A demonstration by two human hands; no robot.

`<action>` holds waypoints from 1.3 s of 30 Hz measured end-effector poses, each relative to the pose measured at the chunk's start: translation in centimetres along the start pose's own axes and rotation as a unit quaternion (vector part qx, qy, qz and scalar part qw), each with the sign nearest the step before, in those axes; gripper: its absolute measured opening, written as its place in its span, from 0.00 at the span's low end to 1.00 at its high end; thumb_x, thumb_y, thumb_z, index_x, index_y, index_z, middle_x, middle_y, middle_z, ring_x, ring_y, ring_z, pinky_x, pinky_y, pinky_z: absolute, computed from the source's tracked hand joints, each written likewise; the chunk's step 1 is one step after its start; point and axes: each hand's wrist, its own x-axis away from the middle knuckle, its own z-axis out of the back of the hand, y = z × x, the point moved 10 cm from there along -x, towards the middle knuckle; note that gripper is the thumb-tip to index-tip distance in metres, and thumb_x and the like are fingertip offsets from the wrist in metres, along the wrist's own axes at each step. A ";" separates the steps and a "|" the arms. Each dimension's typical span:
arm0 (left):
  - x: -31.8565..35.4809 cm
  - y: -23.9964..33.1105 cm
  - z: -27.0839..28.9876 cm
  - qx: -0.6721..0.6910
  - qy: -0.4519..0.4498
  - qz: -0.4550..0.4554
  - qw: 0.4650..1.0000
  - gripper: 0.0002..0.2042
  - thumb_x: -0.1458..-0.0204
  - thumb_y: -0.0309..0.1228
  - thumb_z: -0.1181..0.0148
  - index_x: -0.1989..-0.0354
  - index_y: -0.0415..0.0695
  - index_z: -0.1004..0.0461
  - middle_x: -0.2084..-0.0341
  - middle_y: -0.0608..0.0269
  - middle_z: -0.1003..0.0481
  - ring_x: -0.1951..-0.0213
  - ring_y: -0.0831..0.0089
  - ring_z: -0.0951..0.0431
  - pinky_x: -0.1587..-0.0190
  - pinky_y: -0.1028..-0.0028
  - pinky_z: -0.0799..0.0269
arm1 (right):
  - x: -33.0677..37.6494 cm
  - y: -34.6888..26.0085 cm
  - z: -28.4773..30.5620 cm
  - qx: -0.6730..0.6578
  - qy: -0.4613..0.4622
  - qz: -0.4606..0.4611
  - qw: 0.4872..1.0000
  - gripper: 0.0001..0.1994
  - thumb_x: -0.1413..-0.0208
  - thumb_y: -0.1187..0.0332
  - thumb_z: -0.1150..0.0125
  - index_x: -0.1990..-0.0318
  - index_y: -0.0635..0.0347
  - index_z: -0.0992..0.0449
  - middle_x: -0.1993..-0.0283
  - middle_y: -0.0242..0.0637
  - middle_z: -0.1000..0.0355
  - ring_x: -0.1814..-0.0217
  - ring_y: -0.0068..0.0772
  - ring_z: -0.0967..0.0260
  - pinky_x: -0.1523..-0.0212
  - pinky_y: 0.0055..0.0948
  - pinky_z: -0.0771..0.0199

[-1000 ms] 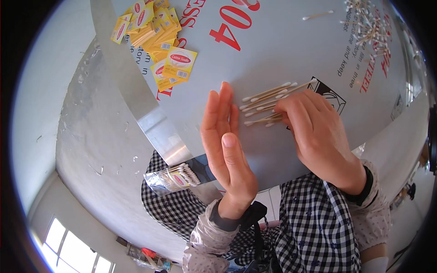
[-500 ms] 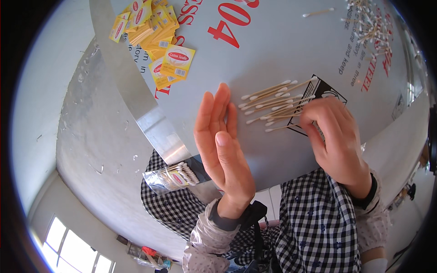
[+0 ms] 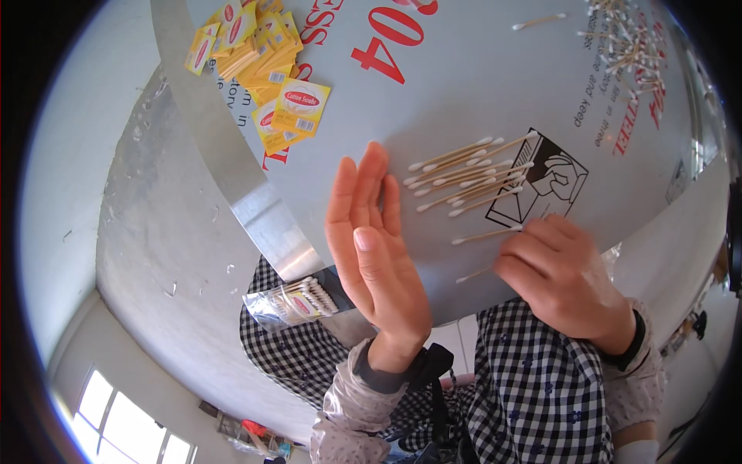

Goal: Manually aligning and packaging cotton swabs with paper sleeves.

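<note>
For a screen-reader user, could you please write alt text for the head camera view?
A person's left hand stands open on edge beside a row of cotton swabs on a grey table, while the right hand touches two stray swabs. Yellow packets lie at the far left.

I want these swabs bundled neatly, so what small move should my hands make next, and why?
Probably sweep the right hand leftward, pushing the two stray wooden cotton swabs into the main swab pile, since the upright left hand stands as a stop beside it.

Wooden-stemmed cotton swabs [image 3: 468, 174] lie bunched, roughly parallel, on the grey table [image 3: 464, 93]
</note>
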 end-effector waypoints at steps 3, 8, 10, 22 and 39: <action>0.0 -0.2 0.0 0.004 0.017 0.009 1.000 0.31 0.31 0.46 0.60 0.29 0.34 0.52 0.32 0.38 0.44 0.29 0.54 0.45 0.28 0.58 0.52 | 0.5 0.9 -1.0 0.013 -0.003 -0.011 1.000 0.08 0.63 0.71 0.38 0.74 0.61 0.29 0.70 0.33 0.35 0.68 0.36 0.34 0.68 0.33 0.34; -0.3 0.0 -0.6 0.017 0.020 0.004 1.000 0.31 0.31 0.45 0.60 0.29 0.35 0.52 0.31 0.40 0.44 0.28 0.56 0.46 0.28 0.60 0.53 | -1.1 3.3 0.8 -0.012 0.099 -0.042 0.994 0.09 0.63 0.77 0.36 0.71 0.63 0.28 0.67 0.36 0.31 0.61 0.41 0.30 0.64 0.36 0.30; -0.5 0.2 -0.8 0.019 0.021 -0.010 1.000 0.32 0.32 0.46 0.60 0.28 0.35 0.52 0.31 0.40 0.46 0.28 0.56 0.48 0.27 0.60 0.55 | -1.5 3.7 1.7 -0.058 0.116 -0.055 0.990 0.09 0.58 0.78 0.36 0.66 0.64 0.26 0.63 0.36 0.30 0.58 0.40 0.30 0.60 0.36 0.29; -1.1 0.2 -5.0 -0.001 0.012 -0.032 0.999 0.33 0.32 0.49 0.62 0.28 0.35 0.53 0.29 0.41 0.49 0.26 0.56 0.52 0.26 0.60 0.62 | -1.6 8.8 1.9 -0.453 0.348 -0.113 0.813 0.20 0.30 0.70 0.52 0.36 0.71 0.38 0.33 0.46 0.37 0.27 0.36 0.45 0.27 0.36 0.50; 1.7 -1.3 -7.7 -0.660 -0.183 -0.143 0.714 0.47 0.40 0.65 0.64 0.30 0.30 0.47 0.29 0.39 0.48 0.26 0.46 0.53 0.27 0.49 0.68 | -0.6 5.6 2.7 0.006 0.179 -0.181 0.967 0.17 0.57 0.82 0.34 0.58 0.58 0.28 0.69 0.30 0.30 0.66 0.36 0.32 0.61 0.35 0.37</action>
